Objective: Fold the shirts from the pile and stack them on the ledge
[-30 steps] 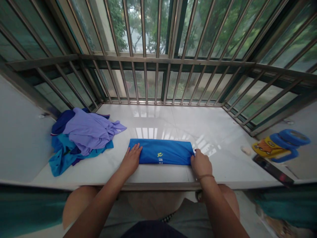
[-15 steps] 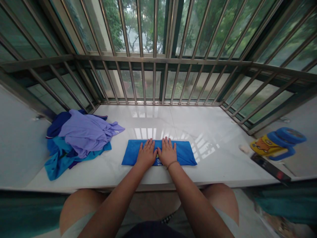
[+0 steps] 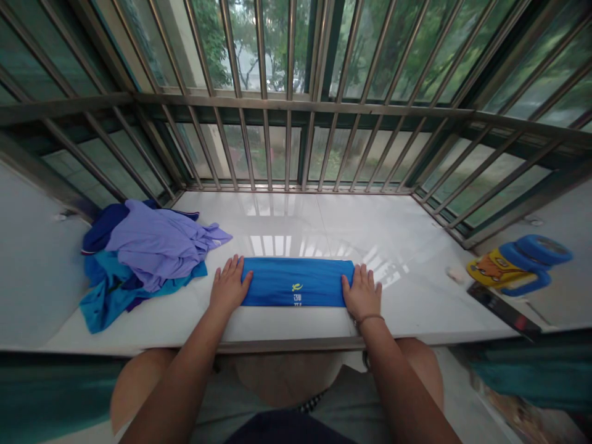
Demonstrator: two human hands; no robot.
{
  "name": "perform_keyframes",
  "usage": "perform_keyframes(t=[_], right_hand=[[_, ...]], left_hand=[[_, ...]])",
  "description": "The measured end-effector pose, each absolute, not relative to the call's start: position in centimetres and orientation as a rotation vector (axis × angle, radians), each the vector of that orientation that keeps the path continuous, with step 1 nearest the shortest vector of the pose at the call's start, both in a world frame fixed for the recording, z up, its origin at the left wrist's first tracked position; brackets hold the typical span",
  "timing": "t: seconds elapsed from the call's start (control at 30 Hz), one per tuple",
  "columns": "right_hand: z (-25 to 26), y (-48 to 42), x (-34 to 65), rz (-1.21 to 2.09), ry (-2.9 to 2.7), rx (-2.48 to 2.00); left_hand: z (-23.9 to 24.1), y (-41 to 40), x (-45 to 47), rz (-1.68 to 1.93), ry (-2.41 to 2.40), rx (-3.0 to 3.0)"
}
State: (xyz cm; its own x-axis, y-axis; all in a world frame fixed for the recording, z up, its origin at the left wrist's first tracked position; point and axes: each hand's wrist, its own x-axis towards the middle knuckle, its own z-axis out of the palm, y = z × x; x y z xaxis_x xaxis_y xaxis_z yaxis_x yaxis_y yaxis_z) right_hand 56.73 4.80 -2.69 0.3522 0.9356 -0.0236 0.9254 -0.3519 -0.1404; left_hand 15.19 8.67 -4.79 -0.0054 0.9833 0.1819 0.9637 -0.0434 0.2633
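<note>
Both hands are flat on the glossy white stone sill. The left hand and the right hand, fingers stretched and gripping nothing, press either end of the folded blue cloth strip, just right of a crumpled purple-and-blue clothes pile.

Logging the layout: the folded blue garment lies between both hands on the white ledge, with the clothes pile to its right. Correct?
No. The head view shows the clothes pile left of the folded blue garment, beyond the left hand; the rest holds.
</note>
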Motion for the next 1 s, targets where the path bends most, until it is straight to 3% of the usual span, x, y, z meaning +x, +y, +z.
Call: perform_keyframes(t=[0.5,0.67,0.8,1.0], right_hand=[[-1.7,6.7,59.3,0.166,-1.918,-2.294],[1.6,10.7,62.2,0.488,-2.35,-1.937],[3.5,13.3,62.7,0.591,-2.423,-1.962],[5.2,14.1,62.3,0.625,-2.459,-1.974]], left_hand=[[-5.0,11.2,12.9,0.728,2.059,2.102],[-1.1,14.7,12.0,0.409,1.546,2.309],[1.7,17.1,12.7,0.1,1.527,2.257],[3.8,18.0,13.6,0.064,1.498,2.227]])
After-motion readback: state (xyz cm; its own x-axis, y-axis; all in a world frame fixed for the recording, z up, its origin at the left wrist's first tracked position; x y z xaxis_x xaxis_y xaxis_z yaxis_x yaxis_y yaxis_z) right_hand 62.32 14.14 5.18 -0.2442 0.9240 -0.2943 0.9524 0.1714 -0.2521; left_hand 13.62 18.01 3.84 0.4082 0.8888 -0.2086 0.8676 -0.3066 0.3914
